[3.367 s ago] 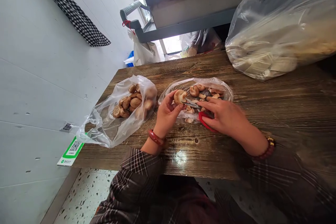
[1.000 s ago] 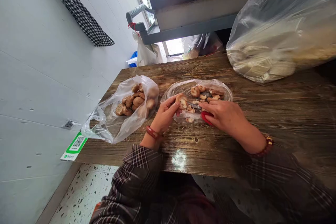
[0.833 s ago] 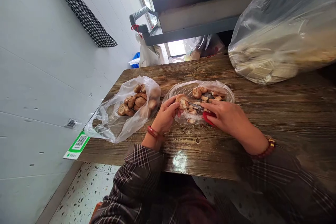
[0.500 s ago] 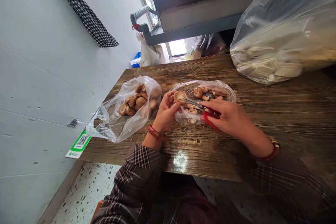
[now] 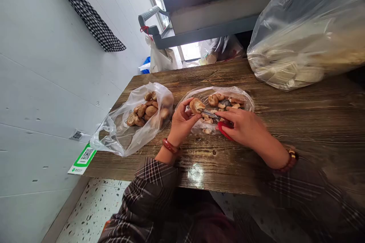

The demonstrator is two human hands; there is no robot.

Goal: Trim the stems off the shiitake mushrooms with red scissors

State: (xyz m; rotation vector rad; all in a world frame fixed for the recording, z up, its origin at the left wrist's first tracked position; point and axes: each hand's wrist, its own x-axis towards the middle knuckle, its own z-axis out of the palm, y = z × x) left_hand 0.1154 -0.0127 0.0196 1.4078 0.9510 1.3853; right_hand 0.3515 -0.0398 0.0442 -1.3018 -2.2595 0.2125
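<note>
My left hand [image 5: 181, 121] grips a brown mushroom [image 5: 196, 105] between thumb and fingers, above the near-left part of a clear plastic bag [image 5: 249, 100]. Red-handled scissors [image 5: 225, 130] are in my right hand [image 5: 245, 126], their blades reaching the underside of that mushroom. In the opened bag beneath lie whole mushrooms [image 5: 213, 100] and several pale cut pieces [image 5: 207, 131]. To the left, a second clear bag [image 5: 125, 140] holds several whole brown mushrooms [image 5: 151, 111].
A large clear bag with pale contents [image 5: 291, 68] stands at the back right of the wooden table [image 5: 228, 167]. A green QR card [image 5: 85, 158] sits at the left edge. Behind the table is a grey metal frame [image 5: 199, 37].
The held mushroom has been turned, showing more of its brown side, and the scissors' blades now lie at its lower edge. The view has shifted slightly.
</note>
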